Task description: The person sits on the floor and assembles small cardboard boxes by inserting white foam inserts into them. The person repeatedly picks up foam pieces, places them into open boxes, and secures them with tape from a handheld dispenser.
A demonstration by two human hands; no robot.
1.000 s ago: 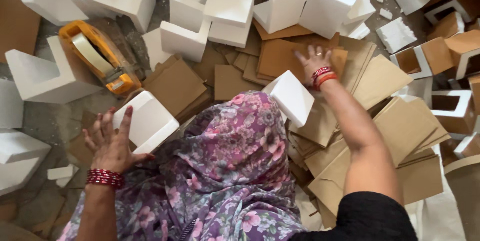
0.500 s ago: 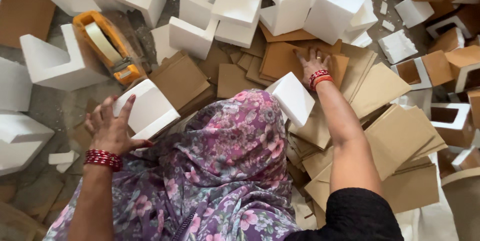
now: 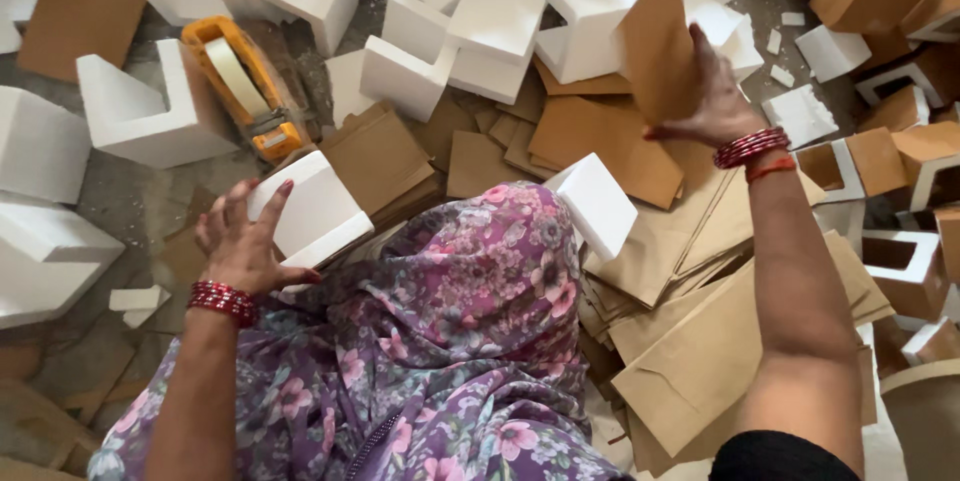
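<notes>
Left hand (image 3: 240, 246) grips a white foam block (image 3: 310, 209) at eight o'clock; right hand (image 3: 715, 101) pinches a lifted cardboard sheet (image 3: 660, 41) at one o'clock.

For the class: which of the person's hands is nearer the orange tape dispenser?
Left. The left hand grips a white foam block just below the tape dispenser; the right hand lifts a brown card far across.
</notes>
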